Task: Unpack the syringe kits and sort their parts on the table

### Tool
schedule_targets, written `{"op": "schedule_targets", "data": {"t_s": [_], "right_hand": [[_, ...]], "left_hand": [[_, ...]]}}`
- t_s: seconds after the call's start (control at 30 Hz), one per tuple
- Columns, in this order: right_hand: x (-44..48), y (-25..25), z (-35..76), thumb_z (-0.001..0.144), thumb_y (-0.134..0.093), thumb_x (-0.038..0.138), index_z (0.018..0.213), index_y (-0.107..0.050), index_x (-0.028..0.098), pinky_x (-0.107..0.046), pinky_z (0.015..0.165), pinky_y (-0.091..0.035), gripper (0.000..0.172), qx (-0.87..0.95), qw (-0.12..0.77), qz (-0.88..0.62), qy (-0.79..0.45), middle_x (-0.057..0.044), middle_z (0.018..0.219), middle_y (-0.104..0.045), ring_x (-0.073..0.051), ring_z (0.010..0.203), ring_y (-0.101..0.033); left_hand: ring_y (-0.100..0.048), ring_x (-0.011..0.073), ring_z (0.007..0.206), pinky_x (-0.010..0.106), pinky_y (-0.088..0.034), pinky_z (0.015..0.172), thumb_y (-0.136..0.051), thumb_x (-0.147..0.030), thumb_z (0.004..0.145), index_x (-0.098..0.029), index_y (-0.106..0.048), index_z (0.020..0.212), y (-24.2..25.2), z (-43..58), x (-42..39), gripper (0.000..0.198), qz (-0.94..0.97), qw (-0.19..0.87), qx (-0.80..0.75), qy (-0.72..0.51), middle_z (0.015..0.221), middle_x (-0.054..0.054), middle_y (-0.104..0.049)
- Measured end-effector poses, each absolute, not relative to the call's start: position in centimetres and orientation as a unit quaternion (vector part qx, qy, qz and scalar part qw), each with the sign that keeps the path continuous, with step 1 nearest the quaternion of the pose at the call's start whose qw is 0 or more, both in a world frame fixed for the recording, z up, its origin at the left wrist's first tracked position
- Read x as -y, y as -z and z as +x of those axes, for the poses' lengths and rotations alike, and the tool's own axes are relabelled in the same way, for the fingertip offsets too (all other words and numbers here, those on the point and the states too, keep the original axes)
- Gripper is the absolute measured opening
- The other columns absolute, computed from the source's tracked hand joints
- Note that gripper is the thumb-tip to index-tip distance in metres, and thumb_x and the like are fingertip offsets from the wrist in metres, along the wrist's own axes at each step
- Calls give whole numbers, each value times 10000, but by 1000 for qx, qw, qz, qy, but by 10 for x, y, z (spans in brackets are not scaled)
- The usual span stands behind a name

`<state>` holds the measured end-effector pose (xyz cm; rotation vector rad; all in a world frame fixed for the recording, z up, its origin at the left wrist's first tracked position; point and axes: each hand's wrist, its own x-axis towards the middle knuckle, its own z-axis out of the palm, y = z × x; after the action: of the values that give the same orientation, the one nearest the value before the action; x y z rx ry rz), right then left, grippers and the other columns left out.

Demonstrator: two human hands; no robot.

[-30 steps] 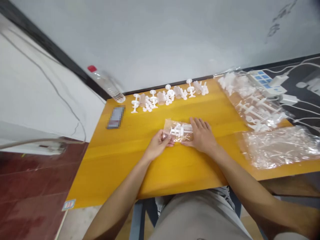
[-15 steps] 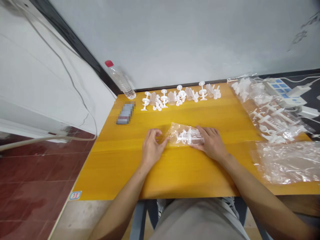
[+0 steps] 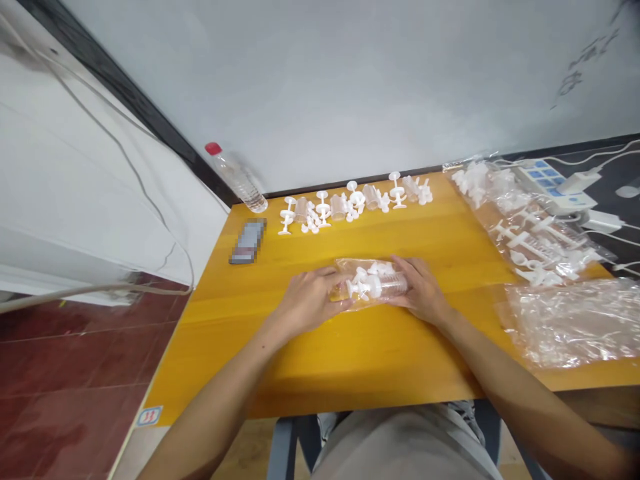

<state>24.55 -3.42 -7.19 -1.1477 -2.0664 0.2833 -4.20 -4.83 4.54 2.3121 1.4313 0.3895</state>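
1. A small clear bag with white plastic parts inside is held low over the middle of the yellow surface, lying lengthwise between the two hands.
2. The bag's left end is pinched by the left hand; its grip is closed on the plastic, thumb and fingertips brought together.
3. The bag's right end is covered by the right hand; its fingers are curled over the bag and the grip is closed on it.
4. Whether the underside of the bag is touching the surface cannot be told.
5. A row of loose white parts is set out along the far edge of the surface, well apart from the bag.
6. A dark flat object, blurred out, is seen to the left of that row, and a clear bottle with a red cap is leaned against the wall behind it.
7. A larger clear bag of white parts is laid at the right side of the surface, with crumpled clear bags nearer the front edge.
8. A white power strip with plugged cables is placed beyond the right edge.
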Motion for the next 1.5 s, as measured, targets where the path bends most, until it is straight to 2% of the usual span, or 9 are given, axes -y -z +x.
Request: {"op": "schedule_targets", "data": {"t_s": [0.13,0.23,0.57,0.77,0.97,1.07,1.17,1.33,1.5], "right_hand": [[36,72,241,740,-782,762,1630,-354,211,-529,1071,-521,1131,764,412,-456,-197,-190,1335,-615,-339,1218,-624],[38,70,235,681,-858,712,1658,-267,217,-548,1120,-492,1244,723,425,-470,-274,-194,1425,-582,-342,1301,-606],[41,62,215,710,-889,549,1517,-477,228,-508,1157,-493,961,574,542,-426,-443,-141,1439,-623,-300,1308,-632],[38,57,216,711,-888,530,1371,-583,226,-502,1155,-493,788,577,552,-405,-446,-116,1350,-667,-291,1255,-653],[32,51,248,808,-819,563,1319,-635,228,-432,1003,-551,638,695,475,-447,-304,-97,1226,-708,-270,1119,-681],[27,51,269,871,-771,551,1355,-644,243,-453,1021,-511,587,785,381,-465,-150,-114,1238,-707,-294,1151,-654],[24,53,280,878,-761,555,1354,-656,207,-478,1032,-467,599,839,288,-461,-41,-141,1240,-707,-315,1132,-638],[27,52,283,859,-766,584,1438,-595,194,-515,1106,-389,719,868,215,-447,-10,-158,1310,-683,-332,1164,-619],[27,55,284,881,-746,600,1470,-542,182,-499,1087,-413,751,874,224,-431,-13,-164,1345,-663,-335,1178,-620]], "left_hand": [[-612,143,579,263,-478,611,-753,-352,834,-290,-726,1162,-80,-37,46,335,836,224,-479,-146,706,-45,-677],[-551,116,528,237,-435,544,-705,-341,866,-270,-687,1178,-110,-30,46,320,823,240,-472,-207,610,-72,-577],[-549,92,532,259,-494,483,-660,-348,958,-332,-707,1179,-167,9,48,227,716,99,-454,-521,844,-30,-655],[-580,77,483,229,-510,450,-750,-221,876,-275,-765,1042,-173,-1,32,176,592,150,-430,-665,736,-43,-649],[-559,63,425,139,-484,402,-627,-137,859,-143,-716,898,-132,-41,9,97,351,376,-454,-727,592,-41,-601],[-594,48,481,95,-528,484,-588,-112,883,-127,-685,878,-86,-56,4,98,231,488,-493,-682,614,-32,-615],[-647,52,579,96,-578,603,-598,-89,872,-133,-646,850,-42,-61,6,69,200,537,-512,-640,701,3,-668],[-719,104,736,208,-626,781,-710,-148,796,-147,-619,881,1,-71,15,125,238,497,-555,-624,805,30,-706],[-708,112,770,252,-583,844,-773,-253,737,-206,-521,894,31,-112,33,301,291,308,-663,-617,847,-24,-684]]}}
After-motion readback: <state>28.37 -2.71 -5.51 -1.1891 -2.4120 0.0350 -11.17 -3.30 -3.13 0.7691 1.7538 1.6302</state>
